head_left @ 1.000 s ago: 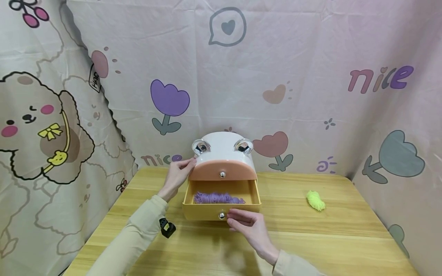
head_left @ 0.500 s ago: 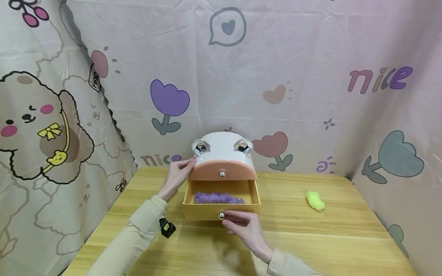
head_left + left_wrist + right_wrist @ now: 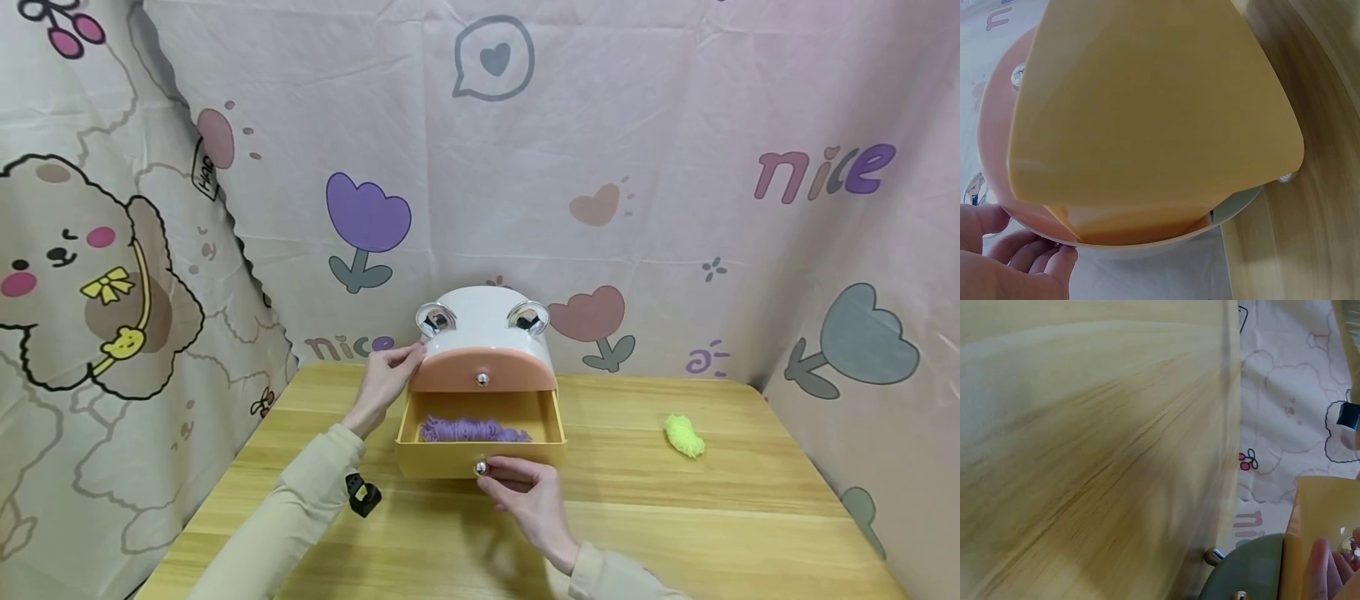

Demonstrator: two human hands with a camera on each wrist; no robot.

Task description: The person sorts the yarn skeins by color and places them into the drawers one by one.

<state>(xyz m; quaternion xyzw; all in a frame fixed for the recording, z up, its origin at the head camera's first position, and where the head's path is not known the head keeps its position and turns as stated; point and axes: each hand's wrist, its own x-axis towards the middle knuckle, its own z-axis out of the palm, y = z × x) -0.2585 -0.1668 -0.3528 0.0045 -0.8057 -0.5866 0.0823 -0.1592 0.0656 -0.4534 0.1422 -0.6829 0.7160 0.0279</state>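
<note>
Watching the head view, I see the left hand [image 3: 384,385] gripping the cabinet [image 3: 483,321] and the right hand [image 3: 534,497] pinching the knob [image 3: 481,468] of the extended yellow drawer [image 3: 435,459], purple yarn [image 3: 465,430] inside. Left wrist: bent fingers [image 3: 1060,264] against the cabinet's edge. Right wrist: fingers at the knob.

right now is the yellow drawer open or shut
Open: in the head view, the yellow drawer juts out below the peach drawer, showing its inside and the purple yarn; the right hand is at its knob.

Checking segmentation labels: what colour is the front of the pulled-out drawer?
Orange-yellow; the drawer front shows best in the head view.
</note>
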